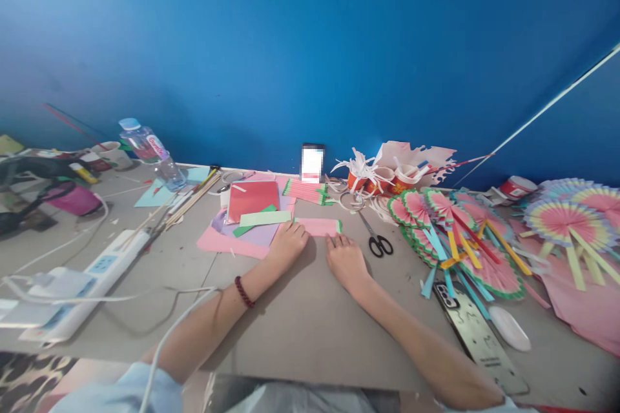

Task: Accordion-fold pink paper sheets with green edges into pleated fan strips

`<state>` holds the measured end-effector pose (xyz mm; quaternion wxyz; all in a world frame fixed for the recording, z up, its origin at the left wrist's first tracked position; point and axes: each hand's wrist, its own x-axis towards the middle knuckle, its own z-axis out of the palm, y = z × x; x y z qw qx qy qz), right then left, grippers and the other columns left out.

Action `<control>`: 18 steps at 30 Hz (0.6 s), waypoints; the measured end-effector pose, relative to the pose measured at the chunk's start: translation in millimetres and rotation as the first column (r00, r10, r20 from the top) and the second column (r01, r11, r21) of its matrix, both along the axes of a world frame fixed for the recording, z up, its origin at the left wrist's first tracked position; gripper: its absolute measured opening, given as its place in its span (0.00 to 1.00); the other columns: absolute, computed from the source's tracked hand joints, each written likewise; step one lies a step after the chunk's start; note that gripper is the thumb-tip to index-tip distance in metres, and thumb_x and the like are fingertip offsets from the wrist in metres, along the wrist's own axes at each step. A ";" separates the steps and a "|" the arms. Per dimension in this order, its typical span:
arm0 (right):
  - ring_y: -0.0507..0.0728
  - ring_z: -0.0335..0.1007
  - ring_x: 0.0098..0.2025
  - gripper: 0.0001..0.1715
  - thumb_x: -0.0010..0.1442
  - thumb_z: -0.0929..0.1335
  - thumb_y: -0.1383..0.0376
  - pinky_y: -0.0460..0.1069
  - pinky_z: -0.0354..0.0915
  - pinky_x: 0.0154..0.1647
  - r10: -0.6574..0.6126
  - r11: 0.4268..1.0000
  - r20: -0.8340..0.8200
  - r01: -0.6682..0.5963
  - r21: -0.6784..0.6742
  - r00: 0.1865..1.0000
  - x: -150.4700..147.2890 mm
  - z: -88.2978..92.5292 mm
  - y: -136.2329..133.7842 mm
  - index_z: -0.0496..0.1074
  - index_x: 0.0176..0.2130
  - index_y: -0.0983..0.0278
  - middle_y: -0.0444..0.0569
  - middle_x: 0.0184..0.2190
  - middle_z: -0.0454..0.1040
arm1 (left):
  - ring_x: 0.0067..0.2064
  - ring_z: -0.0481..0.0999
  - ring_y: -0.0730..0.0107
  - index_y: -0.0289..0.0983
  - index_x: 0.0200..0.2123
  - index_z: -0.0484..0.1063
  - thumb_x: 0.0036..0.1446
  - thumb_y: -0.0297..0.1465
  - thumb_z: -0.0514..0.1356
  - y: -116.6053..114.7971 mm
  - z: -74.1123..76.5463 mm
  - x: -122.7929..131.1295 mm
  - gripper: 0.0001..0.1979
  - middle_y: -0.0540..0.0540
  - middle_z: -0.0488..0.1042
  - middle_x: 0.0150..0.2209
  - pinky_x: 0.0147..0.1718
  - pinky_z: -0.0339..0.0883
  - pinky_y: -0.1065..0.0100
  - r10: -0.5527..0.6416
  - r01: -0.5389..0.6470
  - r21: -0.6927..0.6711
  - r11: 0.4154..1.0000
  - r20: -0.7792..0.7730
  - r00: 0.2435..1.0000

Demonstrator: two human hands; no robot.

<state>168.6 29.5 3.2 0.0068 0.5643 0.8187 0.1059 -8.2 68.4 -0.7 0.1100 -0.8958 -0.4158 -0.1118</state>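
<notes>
A pink paper strip with a green end (317,227) lies flat on the table in front of me. My left hand (289,242) has its fingers bent and close together on the strip's left end. At the right end, the fingertips of my right hand (346,261) hold the near edge. Both thumbs are hard to make out. Left of the strip, a light green paper strip (265,218) rests over a darker green one, a red paper pack (252,200) and pink and purple sheets. Black-handled scissors (380,245) lie right of my right hand. Pleated pink-and-green strips (306,191) are stacked beyond.
A phone (312,163) leans against the blue wall. Paper fans (569,222) and another phone (477,329) lie at right, behind them paper cups (380,179). To the left are a water bottle (154,151), wooden sticks (194,199) and a power strip (104,266); a white cable (167,333) crosses my left arm.
</notes>
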 end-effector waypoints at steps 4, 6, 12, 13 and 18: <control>0.63 0.67 0.51 0.24 0.58 0.62 0.72 0.55 0.65 0.48 -0.001 1.000 0.001 0.001 -0.001 1.000 0.0 1.3 -0.4 0.65 0.55 0.74 0.68 0.48 0.71 | 0.36 0.69 0.61 0.32 0.35 0.71 0.57 0.18 0.49 -18.7 -5.4 17.1 0.11 0.40 0.69 0.31 0.40 0.59 0.59 0.131 -0.131 -0.029 0.991 -0.020 0.991; 0.63 0.67 0.52 0.24 0.58 0.62 0.72 0.55 0.64 0.50 -0.004 1.000 -0.004 0.004 -0.010 1.000 0.0 2.3 -0.7 0.65 0.55 0.73 0.67 0.48 0.71 | 0.40 0.69 0.57 0.30 0.42 0.70 0.58 0.22 0.50 -27.2 -5.5 24.1 0.12 0.36 0.70 0.36 0.39 0.60 0.58 0.185 -0.185 -0.028 0.982 -0.016 0.983; 0.62 0.66 0.53 0.24 0.59 0.61 0.72 0.54 0.63 0.51 -0.022 0.999 0.006 0.023 -0.042 1.000 0.3 6.3 -1.7 0.64 0.55 0.73 0.67 0.50 0.70 | 0.44 0.67 0.51 0.29 0.45 0.69 0.58 0.27 0.50 -40.1 4.9 29.9 0.15 0.33 0.69 0.41 0.34 0.62 0.59 0.259 -0.263 -0.028 0.964 -0.097 0.961; 0.62 0.66 0.53 0.24 0.59 0.61 0.73 0.54 0.63 0.51 -0.020 0.999 0.005 0.021 -0.049 1.000 0.3 7.0 -1.6 0.64 0.55 0.74 0.67 0.50 0.70 | 0.45 0.67 0.51 0.29 0.45 0.70 0.57 0.25 0.50 -40.3 4.9 29.8 0.15 0.32 0.69 0.42 0.34 0.62 0.59 0.253 -0.256 -0.014 0.967 -0.115 0.961; 0.61 0.67 0.52 0.24 0.59 0.62 0.75 0.54 0.65 0.50 -0.022 0.998 0.008 0.023 -0.053 1.000 -0.9 8.4 -1.7 0.65 0.55 0.74 0.67 0.49 0.70 | 0.48 0.65 0.48 0.29 0.42 0.73 0.54 0.21 0.49 -39.6 -0.9 30.3 0.16 0.30 0.69 0.45 0.38 0.62 0.55 0.216 -0.214 0.028 0.976 -0.160 0.963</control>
